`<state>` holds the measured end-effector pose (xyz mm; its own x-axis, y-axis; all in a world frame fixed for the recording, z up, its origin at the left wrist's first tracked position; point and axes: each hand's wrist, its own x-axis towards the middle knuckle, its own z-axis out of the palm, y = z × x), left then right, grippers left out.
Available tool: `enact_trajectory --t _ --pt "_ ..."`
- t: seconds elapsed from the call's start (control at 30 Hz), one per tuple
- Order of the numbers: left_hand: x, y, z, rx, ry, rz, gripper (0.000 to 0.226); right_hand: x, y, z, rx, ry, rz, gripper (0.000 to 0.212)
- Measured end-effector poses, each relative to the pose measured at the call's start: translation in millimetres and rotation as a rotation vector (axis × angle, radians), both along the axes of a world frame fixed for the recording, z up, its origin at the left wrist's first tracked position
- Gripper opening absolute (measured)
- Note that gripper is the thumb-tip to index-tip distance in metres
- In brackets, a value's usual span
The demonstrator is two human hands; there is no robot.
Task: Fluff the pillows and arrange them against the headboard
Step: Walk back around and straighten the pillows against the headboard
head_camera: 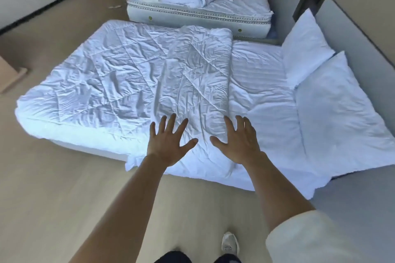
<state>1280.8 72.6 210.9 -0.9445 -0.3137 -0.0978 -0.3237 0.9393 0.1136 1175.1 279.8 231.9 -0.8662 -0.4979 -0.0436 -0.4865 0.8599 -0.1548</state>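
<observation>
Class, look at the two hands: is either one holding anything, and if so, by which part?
Nothing is held. The left hand and right hand are open, fingers spread, over the quilt.

Bed (263,66) with rumpled duvet (119,74), two pillows (305,49).

Bare forearms both sides; a cream sleeve (299,239) covered the right upper arm, dark trousers (173,258) at bottom centre, one pale grey sneaker (230,243).

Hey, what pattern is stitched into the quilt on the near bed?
Plain white, with diagonal diamond quilting lines, on the quilt; the head view shows it best.
</observation>
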Motion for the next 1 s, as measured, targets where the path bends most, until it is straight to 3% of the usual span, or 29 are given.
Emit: enact_trajectory --t 0.43,1.0 --pt "196 -167 -82 0.158 -0.113 0.619 0.086 114 -274 -84 0.165 -0.151 0.552 0.087" --pt "265 -382 -118 0.343 -0.22 1.19 0.08 159 -602 -130 0.415 -0.255 1.062 0.083"
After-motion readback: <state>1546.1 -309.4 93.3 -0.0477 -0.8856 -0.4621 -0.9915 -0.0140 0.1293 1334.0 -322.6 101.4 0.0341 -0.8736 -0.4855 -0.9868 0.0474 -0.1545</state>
